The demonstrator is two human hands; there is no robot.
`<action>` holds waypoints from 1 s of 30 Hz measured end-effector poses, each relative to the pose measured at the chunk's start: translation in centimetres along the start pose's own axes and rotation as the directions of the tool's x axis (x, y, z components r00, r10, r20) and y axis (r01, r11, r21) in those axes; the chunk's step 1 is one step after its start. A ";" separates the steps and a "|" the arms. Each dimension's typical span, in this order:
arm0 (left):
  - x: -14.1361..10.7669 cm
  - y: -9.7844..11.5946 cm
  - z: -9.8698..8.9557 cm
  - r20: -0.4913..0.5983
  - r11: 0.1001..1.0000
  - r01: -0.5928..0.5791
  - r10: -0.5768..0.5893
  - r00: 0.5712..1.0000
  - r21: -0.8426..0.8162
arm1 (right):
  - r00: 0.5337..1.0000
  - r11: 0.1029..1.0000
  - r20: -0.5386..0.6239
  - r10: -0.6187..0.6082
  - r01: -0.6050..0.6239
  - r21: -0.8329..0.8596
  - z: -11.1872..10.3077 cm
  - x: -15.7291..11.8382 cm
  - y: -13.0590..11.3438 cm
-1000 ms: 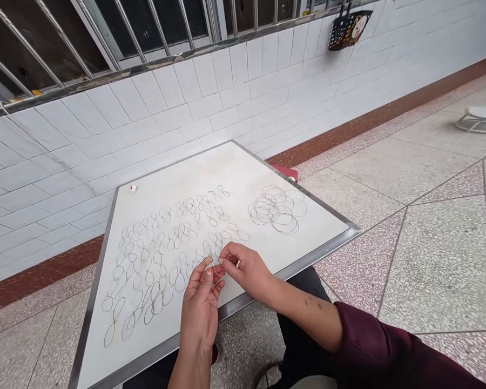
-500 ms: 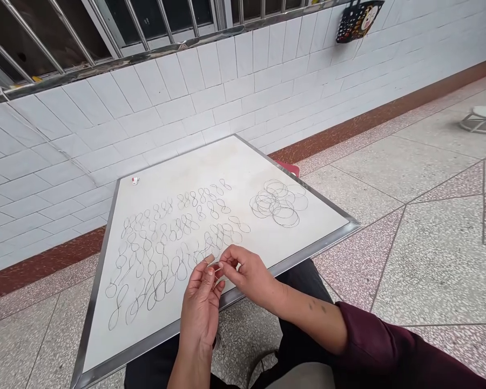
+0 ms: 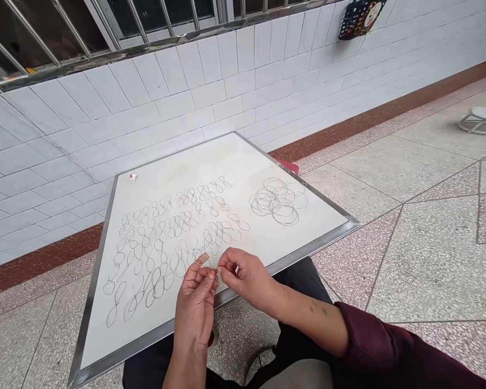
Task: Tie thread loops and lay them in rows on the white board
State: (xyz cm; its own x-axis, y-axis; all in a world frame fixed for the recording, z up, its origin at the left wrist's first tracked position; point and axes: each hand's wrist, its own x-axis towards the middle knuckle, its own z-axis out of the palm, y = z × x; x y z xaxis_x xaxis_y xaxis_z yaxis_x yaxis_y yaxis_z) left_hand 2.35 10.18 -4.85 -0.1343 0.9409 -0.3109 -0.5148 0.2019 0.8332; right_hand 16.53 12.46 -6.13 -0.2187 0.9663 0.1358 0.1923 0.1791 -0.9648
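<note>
Two-handed fingertip work on a thin strand (image 3: 217,280), at the near edge of a white tabletop (image 3: 190,162) with metal edging (image 3: 154,343). The left hand (image 3: 195,297), palm turned up, has its grip closed on the strand between thumb and fingers; its index finger, wrapped near the tip with a tan band (image 3: 203,258), extends away from the pinch. The right hand (image 3: 247,276) meets it from the other side, palm down, thumb and index finger drawn together at the strand. The exact contact and the strand's ends are too fine to resolve. Figure-eight loops (image 3: 116,303) lie in uneven rows beyond and to the left of the hands, some overlapping; plain round loops (image 3: 285,223) form an overlapping heap to the right. A small white-and-red object (image 3: 133,177) rests near the far left corner.

The step in hand is judged to be fine shaping or joining of the strand. The next move calls for a steady left pinch, small and precise right fingertip motion, and light tension, since so thin a strand could slip or spring loose.
</note>
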 end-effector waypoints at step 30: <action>-0.7 0.0 0.1 -0.024 0.973 -0.079 0.087 0.996 0.218 | 0.999 0.977 0.009 0.046 -0.046 0.207 0.7 0.7 0.8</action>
State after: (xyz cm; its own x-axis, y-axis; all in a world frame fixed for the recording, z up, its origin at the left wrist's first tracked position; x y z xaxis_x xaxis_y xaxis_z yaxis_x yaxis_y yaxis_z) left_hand 2.54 9.58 -4.56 -0.1987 0.9480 -0.2485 -0.3058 0.1809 0.9348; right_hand 15.86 13.13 -6.94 -0.2187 0.9717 0.0896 0.0003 0.0919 -0.9958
